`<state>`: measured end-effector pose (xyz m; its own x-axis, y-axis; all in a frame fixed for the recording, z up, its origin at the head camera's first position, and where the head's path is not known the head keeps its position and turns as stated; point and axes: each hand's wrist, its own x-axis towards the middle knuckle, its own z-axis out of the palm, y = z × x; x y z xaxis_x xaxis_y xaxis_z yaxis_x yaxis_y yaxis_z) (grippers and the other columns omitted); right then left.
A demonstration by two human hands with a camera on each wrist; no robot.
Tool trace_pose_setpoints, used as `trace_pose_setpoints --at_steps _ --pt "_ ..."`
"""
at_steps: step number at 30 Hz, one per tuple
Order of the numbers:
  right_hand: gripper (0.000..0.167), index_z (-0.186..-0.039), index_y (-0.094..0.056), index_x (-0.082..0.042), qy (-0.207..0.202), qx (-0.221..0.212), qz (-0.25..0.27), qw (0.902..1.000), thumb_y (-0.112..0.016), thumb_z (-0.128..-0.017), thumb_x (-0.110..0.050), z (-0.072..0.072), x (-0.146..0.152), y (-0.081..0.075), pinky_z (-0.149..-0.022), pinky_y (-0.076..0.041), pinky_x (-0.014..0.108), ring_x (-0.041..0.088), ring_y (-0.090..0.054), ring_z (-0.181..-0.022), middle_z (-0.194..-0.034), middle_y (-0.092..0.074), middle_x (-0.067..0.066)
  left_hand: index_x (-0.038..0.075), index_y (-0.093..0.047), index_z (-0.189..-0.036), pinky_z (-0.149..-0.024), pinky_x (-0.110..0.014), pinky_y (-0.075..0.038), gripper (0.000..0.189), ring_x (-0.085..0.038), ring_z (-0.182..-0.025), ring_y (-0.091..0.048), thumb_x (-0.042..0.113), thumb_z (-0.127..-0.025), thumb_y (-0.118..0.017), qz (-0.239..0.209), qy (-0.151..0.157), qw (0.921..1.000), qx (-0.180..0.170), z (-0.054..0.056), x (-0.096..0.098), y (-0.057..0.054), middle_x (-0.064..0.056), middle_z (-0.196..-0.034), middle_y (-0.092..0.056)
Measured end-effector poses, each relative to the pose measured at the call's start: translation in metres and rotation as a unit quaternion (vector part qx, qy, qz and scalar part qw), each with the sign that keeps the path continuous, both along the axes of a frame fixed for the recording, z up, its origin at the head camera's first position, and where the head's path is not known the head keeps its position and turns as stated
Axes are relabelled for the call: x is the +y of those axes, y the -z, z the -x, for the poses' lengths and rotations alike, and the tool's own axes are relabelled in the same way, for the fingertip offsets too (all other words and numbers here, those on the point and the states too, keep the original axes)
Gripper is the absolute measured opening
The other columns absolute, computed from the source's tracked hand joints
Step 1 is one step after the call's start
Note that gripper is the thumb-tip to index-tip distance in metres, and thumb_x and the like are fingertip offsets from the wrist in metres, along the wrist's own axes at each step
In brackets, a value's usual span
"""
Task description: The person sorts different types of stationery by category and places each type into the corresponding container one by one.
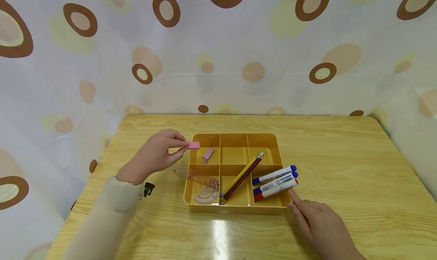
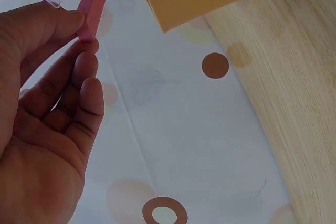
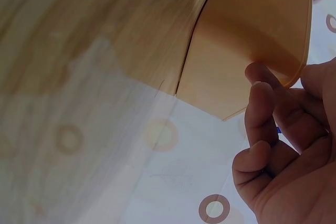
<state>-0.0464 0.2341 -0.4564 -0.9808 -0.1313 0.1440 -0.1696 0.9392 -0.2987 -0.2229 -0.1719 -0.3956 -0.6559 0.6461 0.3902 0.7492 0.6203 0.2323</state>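
Observation:
Between thumb and fingertips, my left hand (image 1: pixel 160 148) pinches a pink eraser (image 1: pixel 194 145) over the back left corner of a yellow divided tray (image 1: pixel 239 210). The left wrist view shows the same eraser (image 2: pixel 92 10) standing out past the fingertips. Two more pink pieces, the larger an eraser (image 1: pixel 209 154), lie in the back left compartment. My right hand (image 1: pixel 321 222) holds the tray's front right corner, thumb and finger at its edge; in the right wrist view, fingers (image 3: pixel 260 95) lie against the tray's outer wall (image 3: pixel 236 40).
Front left, a clear ruler (image 1: pixel 201 179) juts over the tray's left wall beside a protractor (image 1: pixel 206 195). Pencils (image 1: pixel 241 178) slant from the front middle compartment. Several whiteboard markers (image 1: pixel 276 183) lean on the right wall. The wooden table (image 1: pixel 348 157) meets a patterned cloth (image 1: pixel 218 89) behind.

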Motion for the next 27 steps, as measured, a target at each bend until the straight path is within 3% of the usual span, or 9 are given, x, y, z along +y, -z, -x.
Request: trace_pose_setpoints --at_steps 6,11,19,23,27 --pt "0.045 -0.138 -0.066 -0.006 -0.002 0.024 0.0 0.9997 -0.073 -0.098 -0.026 0.0 -0.001 0.001 -0.082 -0.06 0.055 0.031 -0.075 -0.09 -0.102 -0.08 0.008 0.003 -0.083 -0.101 -0.083 -0.042 -0.06 0.013 -0.027 -0.093 -0.07 0.004 -0.088 -0.082 -0.01 0.014 0.9998 -0.007 0.003 0.006 0.002 -0.008 -0.1 -0.076" --pt "0.045 -0.139 -0.066 -0.006 -0.001 0.017 0.0 0.9998 -0.072 -0.099 -0.026 0.001 -0.001 0.001 -0.083 -0.06 0.055 0.031 -0.075 -0.09 -0.102 -0.08 0.007 0.006 -0.084 -0.099 -0.091 -0.044 -0.06 0.011 -0.026 -0.099 -0.072 0.003 -0.089 -0.08 -0.013 0.024 0.9996 -0.012 0.005 0.008 0.004 -0.006 -0.104 -0.079" --pt "0.046 -0.14 -0.065 -0.006 0.003 0.004 0.003 1.0 -0.07 -0.1 -0.028 0.0 -0.001 0.001 -0.084 -0.06 0.056 0.032 -0.074 -0.093 -0.104 -0.08 0.009 0.004 -0.082 -0.101 -0.086 -0.043 -0.061 0.013 -0.026 -0.094 -0.072 0.002 -0.088 -0.081 -0.025 0.016 0.9995 0.013 0.001 0.005 0.007 -0.007 -0.1 -0.079" --pt "0.046 -0.141 -0.064 -0.007 0.004 0.001 0.004 1.0 -0.07 -0.101 -0.029 0.0 -0.001 0.0 -0.085 -0.06 0.056 0.032 -0.074 -0.094 -0.104 -0.08 0.008 0.005 -0.082 -0.1 -0.085 -0.043 -0.061 0.012 -0.025 -0.092 -0.072 0.003 -0.088 -0.081 -0.058 -0.002 0.9979 0.03 -0.007 -0.003 0.011 -0.007 -0.098 -0.079" --pt "0.046 -0.141 -0.064 -0.008 0.005 -0.002 0.006 1.0 -0.069 -0.101 -0.029 0.0 -0.001 0.0 -0.082 -0.061 0.054 0.031 -0.074 -0.093 -0.101 -0.08 0.007 0.005 -0.081 -0.104 -0.086 -0.045 -0.061 0.016 -0.026 -0.096 -0.072 0.004 -0.089 -0.08 -0.102 -0.048 0.993 0.036 -0.022 -0.014 0.018 -0.009 -0.102 -0.079"
